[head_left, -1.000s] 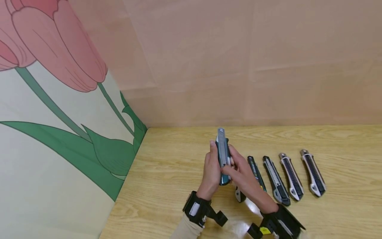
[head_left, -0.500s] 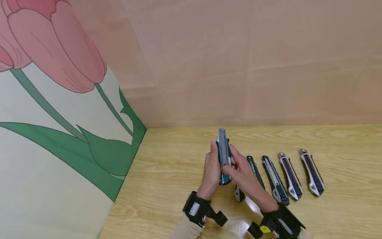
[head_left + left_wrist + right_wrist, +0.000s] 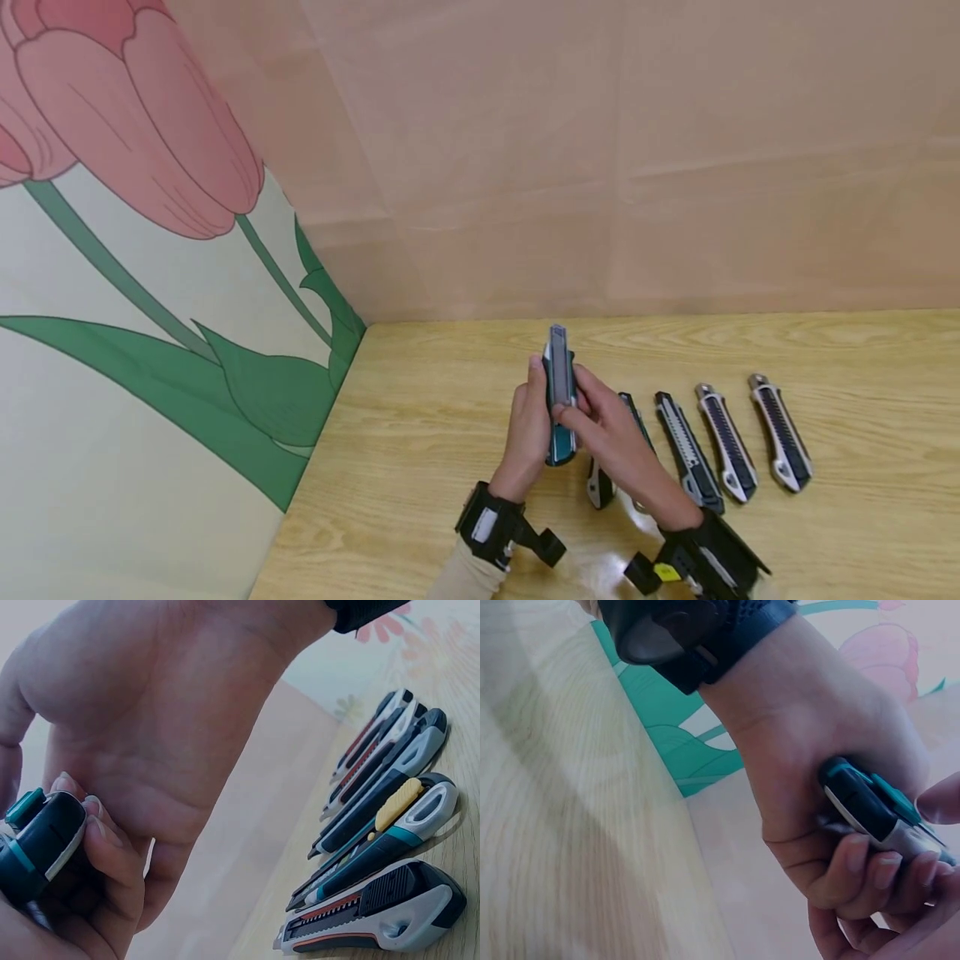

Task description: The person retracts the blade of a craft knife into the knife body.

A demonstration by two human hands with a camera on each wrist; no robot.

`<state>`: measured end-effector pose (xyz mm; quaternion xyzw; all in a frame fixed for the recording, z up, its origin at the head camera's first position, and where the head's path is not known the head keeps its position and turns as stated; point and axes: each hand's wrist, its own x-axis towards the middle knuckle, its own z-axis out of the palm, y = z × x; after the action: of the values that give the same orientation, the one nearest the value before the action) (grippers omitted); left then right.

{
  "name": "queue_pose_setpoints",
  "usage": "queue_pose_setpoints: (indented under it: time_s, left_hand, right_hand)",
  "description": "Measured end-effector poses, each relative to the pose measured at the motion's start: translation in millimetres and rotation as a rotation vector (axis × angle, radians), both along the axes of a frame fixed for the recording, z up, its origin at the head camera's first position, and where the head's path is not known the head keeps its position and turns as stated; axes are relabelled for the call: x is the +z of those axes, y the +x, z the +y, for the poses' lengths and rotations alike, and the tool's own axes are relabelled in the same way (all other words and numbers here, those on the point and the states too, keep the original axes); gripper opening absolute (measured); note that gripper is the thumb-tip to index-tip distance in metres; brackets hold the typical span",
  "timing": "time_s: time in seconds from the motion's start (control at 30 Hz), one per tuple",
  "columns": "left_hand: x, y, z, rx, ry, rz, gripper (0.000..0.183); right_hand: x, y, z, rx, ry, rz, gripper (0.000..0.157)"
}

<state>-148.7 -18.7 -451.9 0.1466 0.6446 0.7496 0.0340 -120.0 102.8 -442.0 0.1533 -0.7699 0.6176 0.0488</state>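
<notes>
Above the table, my left hand [image 3: 529, 433] grips a teal and black utility knife [image 3: 559, 367], its grey metal channel pointing away from me. My right hand [image 3: 615, 437] holds the same knife from the right side, the thumb lying across its upper face near the slider. Left-hand fingers curl around the knife's body [image 3: 859, 806] in the right wrist view. In the left wrist view only the rounded rear end of the knife [image 3: 60, 832] shows, with its teal slider. Any blade at the front tip is too small to make out.
Several utility knives lie side by side on the wooden table [image 3: 420, 467], right of my hands. A white and black one [image 3: 600, 490] is nearest, partly hidden behind my right hand; a white and black one [image 3: 782, 433] is farthest right. A pinkish wall covering [image 3: 480, 167] stands behind.
My right thumb has slid a little forward along the held utility knife, away from me. Both hands keep hold of it in nearly the same place; the view has shifted slightly.
</notes>
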Motion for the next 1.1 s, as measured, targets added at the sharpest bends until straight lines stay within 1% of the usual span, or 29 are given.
queue_pose_setpoints:
  time_s: [0.1,0.3,0.4,0.47,0.53,0.57,0.7,0.83,0.9,0.97,1.03,1.1]
  left_hand:
    - [-0.2,0.4,-0.2,-0.02,0.021,-0.015,0.08]
    - [-0.8,0.6,-1.1,-0.039,0.025,-0.018,0.079]
    - [-1.0,0.1,-1.6,-0.066,0.028,-0.013,0.077]
    - [-2.0,-0.6,-1.9,-0.076,0.027,-0.014,0.075]
    - [-2.8,-0.9,-2.2,-0.074,0.005,-0.01,0.073]
    - [-3.4,-1.1,-2.4,-0.062,-0.012,-0.009,0.071]
    - [-6.6,-2.8,-2.7,-0.003,-0.096,-0.017,0.062]
    - [-8.5,-5.8,-3.8,0.032,-0.206,-0.026,0.06]
    - [-7.9,-7.4,-5.5,0.073,-0.313,-0.004,0.06]
    - [-7.4,-9.1,-8.0,0.124,-0.441,0.027,0.06]
    - [-7.3,-11.1,-11.1,0.169,-0.551,0.066,0.057]
    - [-8.3,-12.8,-14.7,0.177,-0.621,0.087,0.053]
  right_hand:
    - [0.4,-1.1,0.6,-0.022,0.032,0.016,0.022]
    - [1.2,-1.5,1.0,-0.034,0.065,0.017,0.013]
    - [0.6,-1.6,1.6,-0.045,0.076,0.011,0.013]
    - [-0.7,-2.1,2.4,-0.052,0.083,0.005,0.017]
    - [-2.8,-3.2,3.5,-0.058,0.09,0.003,0.022]
    - [-3.8,-3.8,3.9,-0.062,0.096,0.003,0.025]
    - [-8.3,-7.6,6.5,-0.067,0.108,-0.009,0.033]
    - [-10.3,-10.4,8.6,-0.065,0.112,-0.057,0.034]
    - [-10.9,-11.0,9.2,-0.068,0.127,-0.072,0.036]
    - [-11.7,-12.0,9.5,-0.078,0.151,-0.08,0.037]
    - [-13.4,-13.3,9.7,-0.103,0.202,-0.082,0.039]
    - [-15.5,-15.1,10.2,-0.126,0.259,-0.081,0.038]
